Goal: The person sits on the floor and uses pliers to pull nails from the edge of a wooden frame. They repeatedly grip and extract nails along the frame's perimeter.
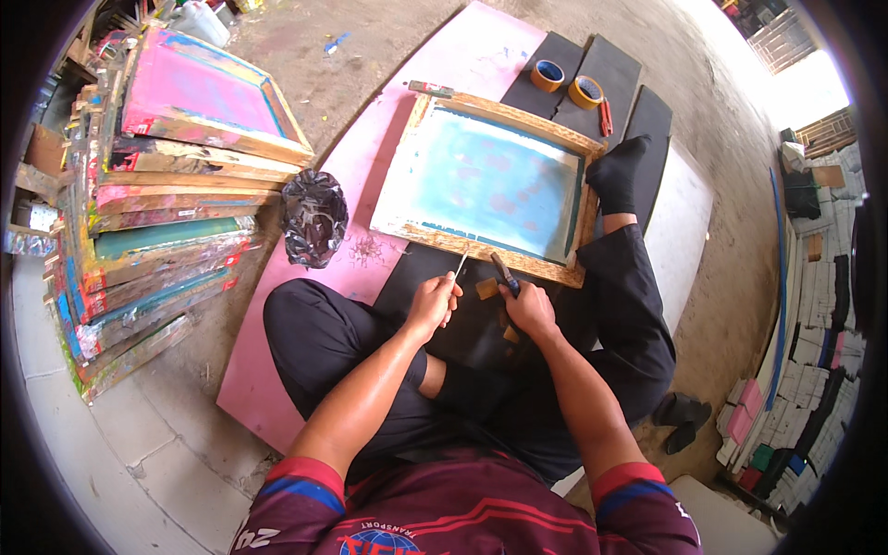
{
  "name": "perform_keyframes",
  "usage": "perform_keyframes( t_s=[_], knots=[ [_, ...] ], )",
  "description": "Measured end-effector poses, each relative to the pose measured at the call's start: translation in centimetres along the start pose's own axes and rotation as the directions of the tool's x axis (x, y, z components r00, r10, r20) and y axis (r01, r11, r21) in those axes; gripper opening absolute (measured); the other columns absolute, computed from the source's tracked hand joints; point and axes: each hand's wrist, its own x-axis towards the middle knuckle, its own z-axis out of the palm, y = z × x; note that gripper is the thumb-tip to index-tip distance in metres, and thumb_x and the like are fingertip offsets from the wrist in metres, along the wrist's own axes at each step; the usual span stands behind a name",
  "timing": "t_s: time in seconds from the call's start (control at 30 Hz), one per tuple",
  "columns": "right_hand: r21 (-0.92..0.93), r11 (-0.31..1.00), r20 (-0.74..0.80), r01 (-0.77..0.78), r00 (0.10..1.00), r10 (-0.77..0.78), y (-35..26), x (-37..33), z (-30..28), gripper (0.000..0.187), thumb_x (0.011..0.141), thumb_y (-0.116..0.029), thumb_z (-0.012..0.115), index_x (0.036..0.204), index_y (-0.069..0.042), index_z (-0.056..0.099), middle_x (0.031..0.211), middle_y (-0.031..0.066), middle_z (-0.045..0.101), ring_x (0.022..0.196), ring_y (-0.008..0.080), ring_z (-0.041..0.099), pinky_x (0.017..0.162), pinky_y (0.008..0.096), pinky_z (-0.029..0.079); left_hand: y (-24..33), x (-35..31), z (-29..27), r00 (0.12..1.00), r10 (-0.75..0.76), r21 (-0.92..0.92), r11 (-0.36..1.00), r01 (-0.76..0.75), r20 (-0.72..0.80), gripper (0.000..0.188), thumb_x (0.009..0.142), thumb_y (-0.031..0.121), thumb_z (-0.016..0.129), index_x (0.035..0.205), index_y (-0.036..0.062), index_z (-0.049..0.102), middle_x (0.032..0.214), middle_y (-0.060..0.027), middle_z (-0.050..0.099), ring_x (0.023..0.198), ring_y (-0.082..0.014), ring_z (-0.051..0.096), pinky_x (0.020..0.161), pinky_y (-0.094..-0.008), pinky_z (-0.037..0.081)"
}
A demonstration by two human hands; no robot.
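A wooden screen-printing frame (416, 227) with blue-tinted mesh lies before my crossed legs. My left hand (435, 303) is closed on a slim, pale metal tool (461, 266), whose tip points at the frame's near edge. Beside it, my right hand (530, 308) grips a dark-handled tool (505, 275) that also reaches toward that edge; its exact kind is too small to make out. Small tan pieces, one a block (487, 289), lie on the dark board between and below my hands.
To the left stands a stack of paint-stained frames (176, 176). A black plastic bag (314, 217) sits on the pink board (268, 342). Beyond the frame are two tape rolls (547, 76) and a red tool (606, 118). Dark sandals (683, 421) lie at the right.
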Motion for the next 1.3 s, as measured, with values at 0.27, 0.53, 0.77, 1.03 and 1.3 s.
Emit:
perform_keyframes(
  t_s=[0.27, 0.53, 0.77, 1.03, 1.3],
  knots=[
    [0.050, 0.998, 0.064, 0.040, 0.997, -0.043, 0.4, -0.7, -0.8, 0.050, 0.097, -0.047, 0.062, 0.107, 0.002, 0.070, 0.098, 0.0282, 0.072, 0.103, 0.0460, 0.067, 0.087, 0.0530, 0.052, -0.1, -0.2, -0.2, 0.997, 0.055, -0.036, 0.998, -0.057, -0.058, 0.042, 0.101, 0.042, 0.065, 0.083, 0.0051, 0.061, 0.063, 0.0008, 0.052, 0.040, -0.0067, 0.044, 0.036, -0.0238, 0.035],
    [0.015, 0.995, 0.219, 0.095, 0.971, -0.096, 0.2, 0.6, -1.9, 0.059, 0.098, -0.050, 0.056, 0.110, 0.006, 0.068, 0.106, 0.0298, 0.070, 0.106, 0.0456, 0.067, 0.092, 0.0522, 0.052, -0.1, -0.3, -0.2, 0.997, 0.052, -0.006, 0.999, -0.053, -0.056, 0.040, 0.101, 0.040, 0.065, 0.083, 0.0044, 0.061, 0.063, 0.0002, 0.053, 0.040, -0.0071, 0.045, 0.036, -0.0245, 0.035],
    [0.040, 0.997, 0.313, 0.064, 0.947, -0.073, -0.5, 1.6, -2.9, 0.048, 0.101, -0.042, 0.059, 0.088, 0.004, 0.063, 0.066, 0.0104, 0.063, 0.061, 0.0234, 0.068, 0.062, 0.0420, 0.052, 0.3, -0.1, 0.2, 0.995, 0.088, 0.003, 0.996, -0.088, -0.044, 0.039, 0.100, 0.039, 0.066, 0.084, 0.0035, 0.063, 0.062, -0.0002, 0.054, 0.040, -0.0077, 0.045, 0.037, -0.0257, 0.033],
    [-0.189, 0.980, 0.349, 0.058, 0.937, 0.012, -4.0, 1.1, -4.7, 0.053, 0.099, -0.043, 0.060, 0.086, 0.008, 0.066, 0.069, 0.0166, 0.068, 0.058, 0.0290, 0.068, 0.060, 0.0442, 0.053, 0.4, 0.4, 0.4, 0.982, 0.184, 0.118, 0.977, -0.178, -0.040, 0.037, 0.100, 0.038, 0.066, 0.083, 0.0046, 0.063, 0.064, 0.0007, 0.054, 0.044, -0.0072, 0.046, 0.040, -0.0253, 0.034],
    [-0.263, 0.961, 0.104, -0.087, 0.988, 0.118, -4.2, -0.9, -2.5, 0.051, 0.098, -0.044, 0.059, 0.112, 0.004, 0.070, 0.116, 0.0291, 0.069, 0.111, 0.0434, 0.067, 0.094, 0.0504, 0.053, 0.2, 0.3, 0.7, 0.988, 0.154, 0.104, 0.983, -0.150, -0.030, 0.036, 0.099, 0.036, 0.067, 0.082, 0.0043, 0.063, 0.063, 0.0001, 0.055, 0.043, -0.0073, 0.046, 0.038, -0.0253, 0.034]
  ],
)
